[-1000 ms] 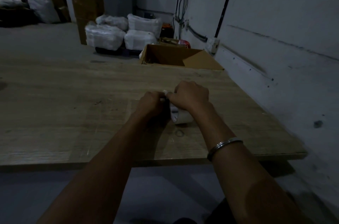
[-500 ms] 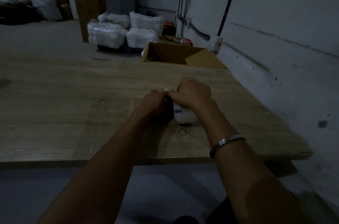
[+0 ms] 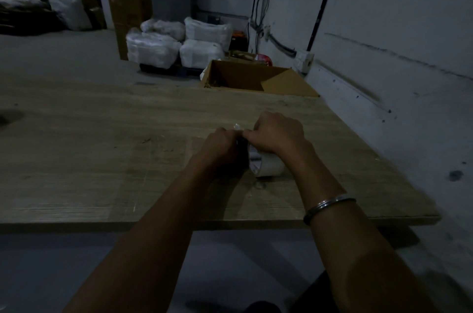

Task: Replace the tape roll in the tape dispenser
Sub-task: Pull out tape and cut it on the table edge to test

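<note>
Beyond the table's far edge I see an open cardboard box point(image 3: 252, 78) and, past it, plastic-wrapped white bundles point(image 3: 176, 42) on the grey floor. The wooden table point(image 3: 102, 159) is pale, grained and scuffed. My right hand point(image 3: 277, 133) curls over a white, cylindrical tape roll point(image 3: 268, 165) resting on the table near its front edge. My left hand point(image 3: 221, 145) is fisted against it; what it grips I cannot tell. A metal bangle point(image 3: 329, 206) rings my right wrist.

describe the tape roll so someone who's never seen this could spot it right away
Start at the wooden table and follow the two forearms to where the hands meet near its right side. The tape roll is the pale cylinder lying under the right hand, beside the left hand. It is the only pale thing on the table.
</note>
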`<state>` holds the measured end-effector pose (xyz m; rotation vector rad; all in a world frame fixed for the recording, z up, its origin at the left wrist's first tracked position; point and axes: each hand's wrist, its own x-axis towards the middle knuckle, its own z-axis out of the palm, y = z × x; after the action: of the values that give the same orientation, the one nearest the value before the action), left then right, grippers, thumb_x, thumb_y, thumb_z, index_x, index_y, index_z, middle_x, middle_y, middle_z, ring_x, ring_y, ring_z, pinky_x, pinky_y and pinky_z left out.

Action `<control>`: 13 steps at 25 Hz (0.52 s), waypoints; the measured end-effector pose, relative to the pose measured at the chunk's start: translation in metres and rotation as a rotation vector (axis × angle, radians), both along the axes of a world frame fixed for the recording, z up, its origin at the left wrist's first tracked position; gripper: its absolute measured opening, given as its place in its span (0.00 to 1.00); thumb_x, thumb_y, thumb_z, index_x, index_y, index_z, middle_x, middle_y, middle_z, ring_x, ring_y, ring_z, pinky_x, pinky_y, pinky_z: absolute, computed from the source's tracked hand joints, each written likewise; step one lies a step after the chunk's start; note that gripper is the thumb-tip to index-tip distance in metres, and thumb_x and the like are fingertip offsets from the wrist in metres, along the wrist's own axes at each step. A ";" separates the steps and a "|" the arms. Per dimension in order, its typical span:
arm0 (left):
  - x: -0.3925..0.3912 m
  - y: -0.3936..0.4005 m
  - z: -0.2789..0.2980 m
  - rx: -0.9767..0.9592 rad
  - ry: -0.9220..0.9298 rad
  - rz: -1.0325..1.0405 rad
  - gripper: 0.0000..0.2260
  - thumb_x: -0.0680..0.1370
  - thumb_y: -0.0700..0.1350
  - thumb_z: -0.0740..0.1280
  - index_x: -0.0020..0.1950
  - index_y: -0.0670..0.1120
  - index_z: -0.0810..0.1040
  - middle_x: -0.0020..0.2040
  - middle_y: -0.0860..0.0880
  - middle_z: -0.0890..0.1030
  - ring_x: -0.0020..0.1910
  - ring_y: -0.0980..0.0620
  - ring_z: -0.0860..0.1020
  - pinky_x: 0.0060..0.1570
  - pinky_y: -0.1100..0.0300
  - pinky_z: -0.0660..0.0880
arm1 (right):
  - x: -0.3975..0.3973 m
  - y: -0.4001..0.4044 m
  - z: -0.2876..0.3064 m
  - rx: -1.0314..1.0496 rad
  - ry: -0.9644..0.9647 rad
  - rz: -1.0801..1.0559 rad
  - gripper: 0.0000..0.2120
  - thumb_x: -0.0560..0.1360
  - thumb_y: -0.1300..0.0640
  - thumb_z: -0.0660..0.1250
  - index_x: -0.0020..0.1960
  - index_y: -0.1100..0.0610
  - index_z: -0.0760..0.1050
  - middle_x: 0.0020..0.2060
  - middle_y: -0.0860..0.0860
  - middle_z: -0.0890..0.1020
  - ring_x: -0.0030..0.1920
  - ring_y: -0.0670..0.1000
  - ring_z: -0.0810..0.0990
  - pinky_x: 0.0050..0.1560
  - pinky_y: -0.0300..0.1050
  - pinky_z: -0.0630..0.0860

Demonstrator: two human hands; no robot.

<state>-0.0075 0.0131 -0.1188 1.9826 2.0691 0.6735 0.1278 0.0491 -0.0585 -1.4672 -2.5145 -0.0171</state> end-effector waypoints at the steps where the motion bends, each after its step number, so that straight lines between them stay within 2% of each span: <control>1: -0.001 0.001 -0.001 0.006 -0.014 -0.008 0.16 0.80 0.43 0.63 0.67 0.43 0.75 0.61 0.39 0.80 0.59 0.39 0.75 0.53 0.50 0.72 | 0.001 -0.001 0.001 0.006 -0.009 -0.002 0.26 0.75 0.31 0.59 0.30 0.50 0.64 0.29 0.49 0.70 0.31 0.52 0.71 0.41 0.47 0.70; 3: -0.004 0.002 -0.002 0.019 -0.108 -0.012 0.16 0.80 0.40 0.63 0.68 0.45 0.75 0.62 0.41 0.80 0.59 0.41 0.77 0.52 0.52 0.73 | 0.003 -0.003 0.005 -0.001 -0.027 -0.018 0.25 0.75 0.32 0.59 0.31 0.50 0.64 0.29 0.50 0.71 0.32 0.53 0.71 0.40 0.46 0.68; 5: -0.005 0.001 -0.002 0.039 -0.202 -0.001 0.17 0.79 0.37 0.63 0.68 0.46 0.76 0.64 0.42 0.79 0.59 0.43 0.78 0.51 0.55 0.73 | 0.001 -0.006 0.011 -0.052 -0.047 -0.030 0.23 0.76 0.35 0.59 0.35 0.53 0.69 0.34 0.51 0.75 0.34 0.53 0.73 0.42 0.46 0.69; 9: -0.004 -0.004 -0.002 0.084 -0.208 -0.014 0.14 0.78 0.37 0.64 0.62 0.42 0.80 0.60 0.40 0.82 0.57 0.42 0.79 0.48 0.58 0.70 | -0.009 -0.015 0.016 -0.072 -0.112 -0.041 0.20 0.78 0.38 0.60 0.51 0.55 0.77 0.46 0.54 0.80 0.43 0.55 0.76 0.47 0.48 0.69; 13: -0.005 -0.003 -0.002 0.075 -0.205 -0.006 0.15 0.78 0.36 0.63 0.63 0.43 0.80 0.59 0.40 0.82 0.55 0.41 0.80 0.51 0.54 0.73 | -0.007 -0.019 0.017 -0.047 -0.132 -0.052 0.24 0.78 0.39 0.61 0.61 0.57 0.76 0.56 0.56 0.81 0.55 0.58 0.79 0.48 0.49 0.68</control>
<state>-0.0122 0.0105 -0.1207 1.8689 1.9434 0.9238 0.1208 0.0305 -0.0417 -1.5988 -2.5960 -0.0661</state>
